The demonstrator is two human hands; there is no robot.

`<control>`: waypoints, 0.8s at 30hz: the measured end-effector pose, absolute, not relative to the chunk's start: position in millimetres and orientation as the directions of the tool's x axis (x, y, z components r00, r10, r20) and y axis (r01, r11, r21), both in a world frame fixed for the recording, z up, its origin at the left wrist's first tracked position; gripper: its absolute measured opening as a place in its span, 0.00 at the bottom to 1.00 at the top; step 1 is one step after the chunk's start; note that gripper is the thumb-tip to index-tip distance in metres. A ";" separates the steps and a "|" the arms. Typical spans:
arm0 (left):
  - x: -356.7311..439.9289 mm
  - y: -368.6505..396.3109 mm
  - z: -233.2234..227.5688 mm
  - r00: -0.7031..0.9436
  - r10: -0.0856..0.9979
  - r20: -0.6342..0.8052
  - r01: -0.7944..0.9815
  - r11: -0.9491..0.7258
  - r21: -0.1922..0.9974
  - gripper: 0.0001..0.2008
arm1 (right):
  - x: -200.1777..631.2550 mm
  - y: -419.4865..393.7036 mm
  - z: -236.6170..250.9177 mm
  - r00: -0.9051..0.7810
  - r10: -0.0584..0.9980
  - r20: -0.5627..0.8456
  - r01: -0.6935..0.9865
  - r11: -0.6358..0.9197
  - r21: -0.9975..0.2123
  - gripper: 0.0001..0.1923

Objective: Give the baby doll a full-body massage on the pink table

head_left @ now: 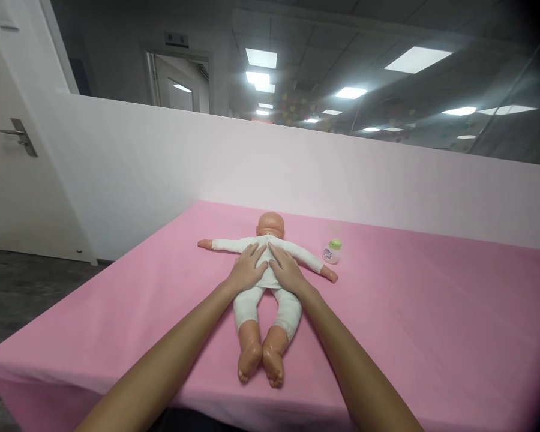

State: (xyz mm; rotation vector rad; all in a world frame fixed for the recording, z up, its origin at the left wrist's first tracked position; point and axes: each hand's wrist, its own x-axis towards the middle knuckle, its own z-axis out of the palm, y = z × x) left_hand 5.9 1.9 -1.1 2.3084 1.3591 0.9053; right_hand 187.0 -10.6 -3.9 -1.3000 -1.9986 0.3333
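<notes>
A baby doll (266,282) in a white bodysuit lies on the pink table cover (409,324), head away from me, arms spread, bare feet toward me. My left hand (247,268) rests flat on the left side of its torso, fingers spread. Beside it, my right hand (285,268) lies flat on the right side of the torso, the two hands almost touching. Neither hand grips anything. A small bottle with a green cap (332,251) stands upright just beyond the doll's right-side arm, apart from my hands.
A white partition wall (297,168) runs behind the table, with dark glass above it reflecting ceiling lights. A white door with a metal handle (13,135) is at the far left. The table's near edge (130,390) drops to a dark floor.
</notes>
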 end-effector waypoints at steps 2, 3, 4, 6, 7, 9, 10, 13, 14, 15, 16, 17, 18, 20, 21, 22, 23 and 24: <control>5.6 0.7 1.0 0.351 0.861 0.370 0.670 -0.506 0.543 0.29 | 187.0 -10.4 -3.7 -0.231 0.875 0.425 0.694 0.454 -0.558 0.30; 5.4 -0.1 2.2 0.350 0.857 0.378 0.670 -0.511 0.538 0.29 | 187.0 -10.3 -3.8 -0.230 0.875 0.426 0.697 0.453 -0.556 0.30; 5.4 -0.7 3.4 0.349 0.853 0.387 0.670 -0.516 0.533 0.28 | 187.0 -10.1 -3.9 -0.229 0.874 0.429 0.699 0.454 -0.553 0.30; 5.4 -1.7 5.1 0.344 0.846 0.408 0.671 -0.525 0.524 0.27 | 186.9 -9.7 -4.4 -0.227 0.872 0.434 0.699 0.456 -0.551 0.30; 5.5 -1.9 5.5 0.341 0.843 0.415 0.671 -0.528 0.520 0.27 | 186.8 -9.4 -4.8 -0.227 0.870 0.437 0.697 0.458 -0.551 0.30; 5.7 -1.8 5.1 0.335 0.843 0.421 0.674 -0.527 0.518 0.27 | 186.6 -9.1 -5.5 -0.227 0.869 0.439 0.695 0.461 -0.552 0.30; 5.8 -1.6 4.5 0.333 0.845 0.419 0.674 -0.524 0.521 0.27 | 186.4 -9.2 -5.8 -0.226 0.869 0.440 0.694 0.461 -0.553 0.30; 5.8 -0.2 1.6 0.335 0.857 0.392 0.660 -0.510 0.552 0.29 | 186.2 -10.1 -6.1 -0.220 0.870 0.442 0.692 0.458 -0.558 0.30; 5.7 0.5 0.5 0.340 0.860 0.379 0.653 -0.507 0.563 0.29 | 186.2 -10.6 -6.0 -0.217 0.870 0.442 0.691 0.457 -0.560 0.30; 5.5 1.1 -0.5 0.347 0.863 0.368 0.647 -0.504 0.572 0.29 | 186.2 -11.1 -5.9 -0.214 0.870 0.444 0.690 0.456 -0.562 0.30; 5.4 1.6 -1.3 0.352 0.864 0.361 0.642 -0.503 0.579 0.30 | 186.1 -11.7 -5.9 -0.212 0.870 0.446 0.688 0.457 -0.563 0.30; 5.2 2.0 -1.9 0.355 0.864 0.358 0.638 -0.504 0.582 0.30 | 186.1 -12.2 -5.8 -0.210 0.868 0.450 0.686 0.459 -0.565 0.30; 5.0 2.2 -2.1 0.355 0.863 0.360 0.637 -0.505 0.582 0.30 | 186.0 -12.6 -5.7 -0.207 0.867 0.454 0.683 0.460 -0.567 0.29; 4.9 2.0 -1.7 0.351 0.858 0.374 0.639 -0.512 0.574 0.29 | 185.9 -13.1 -5.7 -0.199 0.865 0.461 0.680 0.461 -0.570 0.29; 4.9 1.6 -1.2 0.348 0.855 0.385 0.642 -0.516 0.567 0.28 | 185.8 -13.2 -5.8 -0.197 0.865 0.462 0.679 0.460 -0.572 0.29; 5.0 1.1 -0.5 0.344 0.851 0.398 0.645 -0.522 0.558 0.28 | 185.8 -13.0 -6.0 -0.194 0.865 0.463 0.679 0.459 -0.573 0.29; 5.1 0.6 0.3 0.341 0.845 0.412 0.647 -0.529 0.549 0.27 | 185.8 -12.8 -6.2 -0.193 0.864 0.465 0.679 0.459 -0.573 0.29; 5.4 0.2 1.0 0.339 0.839 0.426 0.649 -0.536 0.540 0.27 | 185.9 -12.4 -6.6 -0.193 0.863 0.467 0.677 0.462 -0.573 0.29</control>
